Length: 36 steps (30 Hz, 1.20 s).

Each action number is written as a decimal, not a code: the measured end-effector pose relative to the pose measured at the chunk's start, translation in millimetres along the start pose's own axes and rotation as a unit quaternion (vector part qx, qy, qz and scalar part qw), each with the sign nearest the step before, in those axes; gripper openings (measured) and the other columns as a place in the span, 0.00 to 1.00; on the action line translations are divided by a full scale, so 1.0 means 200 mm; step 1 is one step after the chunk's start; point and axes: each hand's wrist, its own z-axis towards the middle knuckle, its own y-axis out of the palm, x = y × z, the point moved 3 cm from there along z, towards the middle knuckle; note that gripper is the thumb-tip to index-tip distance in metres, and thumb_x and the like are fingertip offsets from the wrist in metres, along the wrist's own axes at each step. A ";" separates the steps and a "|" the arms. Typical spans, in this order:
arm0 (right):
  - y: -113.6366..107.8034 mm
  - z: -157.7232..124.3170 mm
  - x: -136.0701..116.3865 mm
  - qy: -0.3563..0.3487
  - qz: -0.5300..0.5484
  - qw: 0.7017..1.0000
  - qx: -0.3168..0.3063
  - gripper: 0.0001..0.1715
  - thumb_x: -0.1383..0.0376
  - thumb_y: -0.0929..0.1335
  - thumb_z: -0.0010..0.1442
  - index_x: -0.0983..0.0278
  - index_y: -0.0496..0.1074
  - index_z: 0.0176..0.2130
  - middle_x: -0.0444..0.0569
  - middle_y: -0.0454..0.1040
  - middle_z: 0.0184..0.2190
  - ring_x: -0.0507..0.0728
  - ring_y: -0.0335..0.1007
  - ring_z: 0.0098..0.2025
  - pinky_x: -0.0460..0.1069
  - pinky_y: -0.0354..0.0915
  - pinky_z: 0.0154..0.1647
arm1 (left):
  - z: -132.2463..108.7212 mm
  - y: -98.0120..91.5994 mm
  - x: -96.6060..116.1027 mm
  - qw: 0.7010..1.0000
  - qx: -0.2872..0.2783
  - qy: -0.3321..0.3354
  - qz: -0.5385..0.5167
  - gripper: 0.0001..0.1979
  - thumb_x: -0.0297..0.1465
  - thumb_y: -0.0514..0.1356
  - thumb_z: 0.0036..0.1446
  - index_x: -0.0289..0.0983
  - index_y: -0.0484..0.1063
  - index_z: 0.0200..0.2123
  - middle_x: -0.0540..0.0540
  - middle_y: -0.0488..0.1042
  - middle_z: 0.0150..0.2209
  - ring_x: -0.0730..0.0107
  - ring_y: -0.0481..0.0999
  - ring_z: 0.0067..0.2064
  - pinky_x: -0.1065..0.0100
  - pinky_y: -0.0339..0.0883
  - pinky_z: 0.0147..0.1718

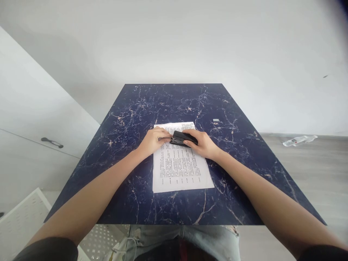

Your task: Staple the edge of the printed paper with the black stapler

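Note:
A black stapler [178, 136] lies sideways above the printed sheets of paper [179, 170], its jaw end pointing left. My right hand [203, 143] is wrapped round the stapler's rear end, thumb on the near side and fingers on the far side. My left hand [155, 140] is at the stapler's front end, over the left edge of the paper. Its fingers are pinched together near the stapler's tip; what they hold, if anything, is too small to make out.
The papers rest on a dark blue marble-patterned table [136, 108]. A small strip of staples [215, 120] lies on the table to the right, beyond the paper. A clear plastic bottle [295, 141] is on the floor at right. A white cabinet [32, 108] stands at left.

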 end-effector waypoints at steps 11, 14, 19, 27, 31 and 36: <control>-0.01 0.00 -0.01 0.002 0.007 1.000 -0.003 0.20 0.56 0.67 0.71 0.59 0.73 0.58 0.52 0.81 0.49 0.62 0.79 0.47 0.57 0.72 0.49 | -0.01 -0.01 -0.01 0.999 -0.037 -0.019 -0.017 0.09 0.32 0.67 0.64 0.45 0.84 0.47 0.45 0.86 0.43 0.58 0.84 0.46 0.53 0.78 0.48; -0.03 -0.01 0.00 0.028 0.030 0.999 0.021 0.18 0.57 0.69 0.69 0.59 0.76 0.56 0.50 0.83 0.49 0.62 0.80 0.47 0.58 0.73 0.50 | -0.02 -0.04 -0.02 0.990 -0.068 -0.066 -0.101 0.17 0.31 0.66 0.65 0.46 0.81 0.56 0.44 0.85 0.48 0.57 0.85 0.51 0.50 0.78 0.56; -0.07 -0.04 0.01 0.042 0.126 0.989 0.065 0.21 0.54 0.71 0.67 0.61 0.79 0.55 0.53 0.83 0.50 0.63 0.81 0.48 0.59 0.74 0.51 | -0.04 -0.09 -0.01 0.957 -0.123 -0.096 -0.245 0.19 0.29 0.68 0.63 0.50 0.81 0.55 0.45 0.82 0.55 0.56 0.82 0.59 0.47 0.74 0.63; -0.08 -0.04 -0.04 -0.007 0.161 0.987 0.015 0.20 0.55 0.72 0.67 0.62 0.80 0.54 0.51 0.83 0.47 0.60 0.80 0.44 0.55 0.73 0.46 | -0.05 -0.10 0.03 0.950 -0.190 -0.058 -0.243 0.22 0.31 0.73 0.57 0.51 0.82 0.55 0.44 0.84 0.53 0.53 0.84 0.55 0.49 0.81 0.55; -0.06 -0.04 -0.13 -0.047 0.174 0.983 -0.022 0.19 0.56 0.72 0.68 0.60 0.80 0.55 0.50 0.83 0.44 0.58 0.79 0.42 0.54 0.73 0.43 | -0.04 -0.06 0.12 0.958 -0.159 -0.030 -0.236 0.23 0.30 0.73 0.55 0.48 0.80 0.54 0.43 0.84 0.49 0.56 0.85 0.51 0.52 0.82 0.51; 0.01 -0.06 -0.26 -0.125 0.163 0.977 -0.060 0.17 0.58 0.71 0.69 0.59 0.79 0.56 0.50 0.83 0.41 0.58 0.78 0.42 0.55 0.73 0.45 | -0.08 0.00 0.21 0.942 -0.236 -0.047 -0.234 0.23 0.34 0.77 0.50 0.44 0.74 0.47 0.46 0.84 0.38 0.60 0.86 0.40 0.62 0.80 0.37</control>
